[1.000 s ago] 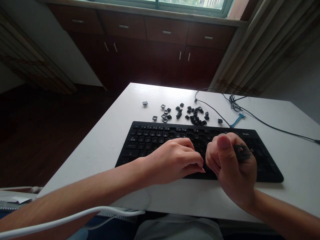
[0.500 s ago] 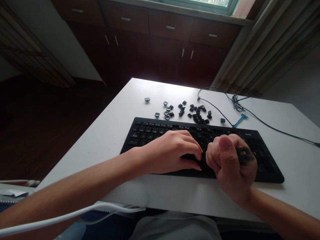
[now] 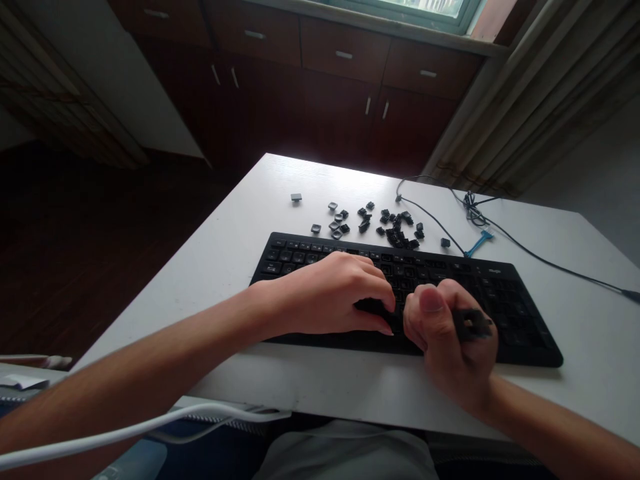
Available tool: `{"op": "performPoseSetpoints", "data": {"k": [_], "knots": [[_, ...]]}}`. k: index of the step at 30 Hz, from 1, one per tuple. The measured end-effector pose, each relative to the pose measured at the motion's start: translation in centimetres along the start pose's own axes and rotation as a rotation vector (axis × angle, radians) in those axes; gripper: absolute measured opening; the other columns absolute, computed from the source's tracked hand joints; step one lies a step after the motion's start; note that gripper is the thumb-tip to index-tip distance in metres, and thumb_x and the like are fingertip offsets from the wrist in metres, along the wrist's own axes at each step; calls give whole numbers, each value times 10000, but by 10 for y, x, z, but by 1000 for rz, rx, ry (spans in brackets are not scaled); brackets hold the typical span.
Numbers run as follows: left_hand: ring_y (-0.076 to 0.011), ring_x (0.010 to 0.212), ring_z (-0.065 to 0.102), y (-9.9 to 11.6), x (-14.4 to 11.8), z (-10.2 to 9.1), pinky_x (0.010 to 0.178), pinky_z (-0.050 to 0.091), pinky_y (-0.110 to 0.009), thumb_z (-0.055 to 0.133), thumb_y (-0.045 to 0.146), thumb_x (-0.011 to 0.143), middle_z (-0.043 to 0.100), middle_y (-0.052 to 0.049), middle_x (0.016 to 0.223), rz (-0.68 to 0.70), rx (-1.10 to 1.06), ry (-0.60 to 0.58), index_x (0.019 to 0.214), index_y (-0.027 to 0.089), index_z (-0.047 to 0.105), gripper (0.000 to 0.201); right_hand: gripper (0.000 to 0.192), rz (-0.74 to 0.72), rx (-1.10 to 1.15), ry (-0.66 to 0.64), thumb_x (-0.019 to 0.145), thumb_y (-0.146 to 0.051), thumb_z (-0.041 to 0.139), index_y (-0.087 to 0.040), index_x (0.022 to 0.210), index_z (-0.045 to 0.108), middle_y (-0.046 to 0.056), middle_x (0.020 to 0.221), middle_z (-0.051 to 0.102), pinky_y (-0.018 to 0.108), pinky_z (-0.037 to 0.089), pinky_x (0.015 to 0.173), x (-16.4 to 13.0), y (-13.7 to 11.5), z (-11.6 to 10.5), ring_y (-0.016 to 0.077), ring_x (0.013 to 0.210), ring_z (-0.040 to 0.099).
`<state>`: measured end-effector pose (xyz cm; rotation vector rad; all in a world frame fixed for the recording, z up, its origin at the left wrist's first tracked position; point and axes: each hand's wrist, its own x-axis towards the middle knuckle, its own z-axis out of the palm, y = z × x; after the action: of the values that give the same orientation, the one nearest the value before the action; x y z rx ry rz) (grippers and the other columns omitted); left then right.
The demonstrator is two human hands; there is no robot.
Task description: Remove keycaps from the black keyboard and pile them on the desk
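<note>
A black keyboard (image 3: 525,327) lies across the white table, with some keycaps off and bare key sockets showing near its middle. My left hand (image 3: 345,293) rests over its left-centre part, fingers bent down and the thumb apart from them; nothing shows between them. My right hand (image 3: 450,340) is closed in a fist above the keyboard, right of the left hand. Out of the fist's right side sticks the end of a black tool (image 3: 473,325) with a hole in it; its working end is hidden by the hand.
Behind the keyboard lie several loose black keycaps (image 3: 397,238), some heaped together. A blue brush (image 3: 479,243) and the black cable (image 3: 545,251) are at the back right. A white curved bar (image 3: 150,425) crosses the lower left, in front of the table.
My right hand has moved a little left and down with the black tool in it. My left hand has shifted slightly left and away from me.
</note>
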<state>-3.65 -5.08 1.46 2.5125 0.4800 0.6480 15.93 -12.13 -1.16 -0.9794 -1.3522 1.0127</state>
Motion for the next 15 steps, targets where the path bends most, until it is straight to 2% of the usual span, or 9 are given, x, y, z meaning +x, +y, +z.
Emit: {"op": "performPoseSetpoints", "data": {"k": [5,7,12,15], "knots": [[-184,908,711,0,-1,-8,816,564,-272,792,297,858,776,-50,969,-13,29,-27,1023,179,764,204,462,53,246,124,1007,-413,578,-220,619,421,-65,503,350,248,223,362,24,-22,-4,76,392,316],[-182,916,713,-1,-2,-11,815,564,-268,772,262,874,779,-47,976,-13,29,-52,1026,187,762,170,454,57,299,156,996,-400,601,-218,620,424,-69,497,344,233,214,352,32,-27,-9,73,383,305],[-171,905,714,-1,-3,-13,809,557,-258,676,181,934,783,-36,973,12,22,-65,1007,193,755,108,288,103,370,129,963,-421,628,-247,760,521,-67,549,418,225,291,378,39,-25,-21,96,433,384],[-173,914,709,0,-2,-9,825,555,-266,670,205,945,775,-47,1000,24,17,-54,1012,188,749,105,318,144,385,100,968,-423,601,-231,725,527,-52,573,420,234,316,389,39,-23,-22,100,456,401]]}}
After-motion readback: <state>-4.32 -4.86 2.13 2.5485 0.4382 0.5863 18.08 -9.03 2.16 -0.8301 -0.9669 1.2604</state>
